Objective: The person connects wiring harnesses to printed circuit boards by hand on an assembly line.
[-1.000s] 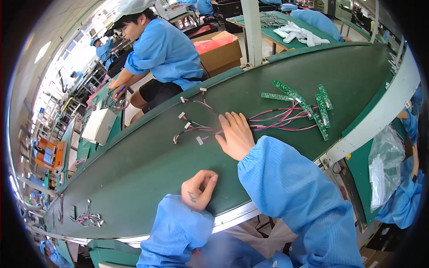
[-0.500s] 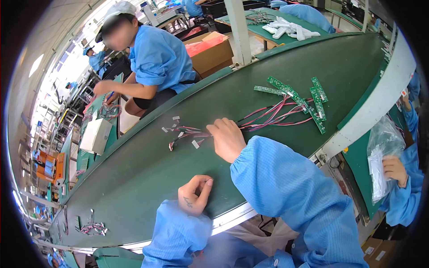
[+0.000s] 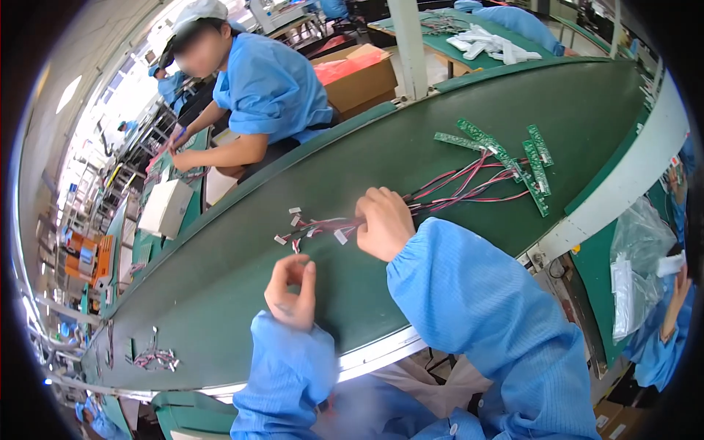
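Note:
My right hand (image 3: 386,222) is closed round the middle of a bundle of red, black and purple wires (image 3: 462,192) lying on the green conveyor belt (image 3: 242,293). To its right, the wires run to several narrow green circuit boards (image 3: 506,163), some overlapping. The loose wire ends, with small white connectors (image 3: 341,236), fan out on its left. Just nearer than these ends is my left hand (image 3: 292,290), slightly blurred. Its fingers are curved with a gap between thumb and forefinger, and nothing shows in them.
Another wire bundle (image 3: 155,358) lies at the belt's left end. Across the belt, a person in blue (image 3: 275,92) works at a bench with a white box (image 3: 164,208). A cardboard carton (image 3: 359,84) stands behind. At right, another person's hand (image 3: 678,293) is near a clear plastic bag (image 3: 631,249).
My left hand has moved away from me toward the connector ends, its thumb and forefinger now parted. My right hand keeps its hold on the wires. The whole view has shifted slightly.

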{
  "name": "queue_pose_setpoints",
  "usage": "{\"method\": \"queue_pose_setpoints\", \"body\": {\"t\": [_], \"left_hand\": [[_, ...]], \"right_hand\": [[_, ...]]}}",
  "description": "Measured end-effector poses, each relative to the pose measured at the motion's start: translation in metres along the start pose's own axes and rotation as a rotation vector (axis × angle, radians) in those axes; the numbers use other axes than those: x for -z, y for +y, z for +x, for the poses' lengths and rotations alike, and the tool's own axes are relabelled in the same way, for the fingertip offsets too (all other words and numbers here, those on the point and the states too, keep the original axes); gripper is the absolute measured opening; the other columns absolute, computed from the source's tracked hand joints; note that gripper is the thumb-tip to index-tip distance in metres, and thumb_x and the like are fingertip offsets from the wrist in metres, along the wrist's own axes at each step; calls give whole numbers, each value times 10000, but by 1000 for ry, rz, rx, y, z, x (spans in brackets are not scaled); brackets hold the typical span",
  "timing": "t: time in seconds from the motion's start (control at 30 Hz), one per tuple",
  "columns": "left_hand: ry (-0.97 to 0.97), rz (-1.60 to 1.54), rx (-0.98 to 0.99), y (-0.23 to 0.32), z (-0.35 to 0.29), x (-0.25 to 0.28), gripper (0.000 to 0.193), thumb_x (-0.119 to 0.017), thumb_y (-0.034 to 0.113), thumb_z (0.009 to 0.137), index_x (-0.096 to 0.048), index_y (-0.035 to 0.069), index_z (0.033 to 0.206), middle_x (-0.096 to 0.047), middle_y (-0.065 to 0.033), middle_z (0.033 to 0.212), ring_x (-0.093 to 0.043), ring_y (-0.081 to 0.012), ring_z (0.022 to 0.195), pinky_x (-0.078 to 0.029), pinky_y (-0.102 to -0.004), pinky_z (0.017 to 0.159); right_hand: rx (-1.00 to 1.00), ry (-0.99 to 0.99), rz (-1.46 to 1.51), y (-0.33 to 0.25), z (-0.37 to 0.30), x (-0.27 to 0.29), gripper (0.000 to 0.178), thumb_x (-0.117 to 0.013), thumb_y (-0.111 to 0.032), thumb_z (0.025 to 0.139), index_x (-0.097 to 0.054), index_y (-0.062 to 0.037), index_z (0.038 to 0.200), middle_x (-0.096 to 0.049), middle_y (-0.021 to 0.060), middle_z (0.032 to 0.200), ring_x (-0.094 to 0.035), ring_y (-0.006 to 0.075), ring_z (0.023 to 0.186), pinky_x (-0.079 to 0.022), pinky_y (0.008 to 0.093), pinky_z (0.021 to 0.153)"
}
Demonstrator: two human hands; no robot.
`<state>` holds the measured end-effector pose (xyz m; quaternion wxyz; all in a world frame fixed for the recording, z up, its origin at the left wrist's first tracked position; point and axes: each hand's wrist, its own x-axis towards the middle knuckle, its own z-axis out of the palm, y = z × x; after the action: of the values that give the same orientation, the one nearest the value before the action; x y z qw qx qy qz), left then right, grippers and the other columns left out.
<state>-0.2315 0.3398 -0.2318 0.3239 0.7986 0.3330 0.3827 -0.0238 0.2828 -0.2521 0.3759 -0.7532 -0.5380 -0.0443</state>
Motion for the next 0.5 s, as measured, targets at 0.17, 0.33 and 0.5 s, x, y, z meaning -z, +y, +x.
{"method": "queue_pose_setpoints", "body": {"t": [0.17, 0.33, 0.5], "left_hand": [[49, 10, -24, -7, 8, 5, 170, -675, 35, 884, -630, 16, 1047, -620, -17, 826, -601, -103, 753, -503, -259, 734], [61, -9, 47, -3, 8, 3, 282, -679, 17, 862, -598, 34, 1131, -627, -32, 905, -622, -129, 812, -508, -308, 832], [50, -19, 74, -5, 9, 3, 337, -672, 2, 851, -576, 35, 1172, -626, -43, 935, -630, -140, 838, -498, -343, 883]], "right_hand": [[32, 116, 69, -6, 2, -1, 79, -647, -20, 711, -654, -47, 785, -606, 93, 880, -589, 294, 883, -470, 409, 814], [105, 173, 121, -5, -1, -3, 85, -685, -34, 774, -688, -58, 855, -622, 69, 854, -602, 277, 876, -468, 397, 824], [152, 200, 154, -8, 1, -1, 126, -702, -62, 786, -696, -69, 912, -643, 57, 845, -602, 267, 856, -465, 391, 840]]}}
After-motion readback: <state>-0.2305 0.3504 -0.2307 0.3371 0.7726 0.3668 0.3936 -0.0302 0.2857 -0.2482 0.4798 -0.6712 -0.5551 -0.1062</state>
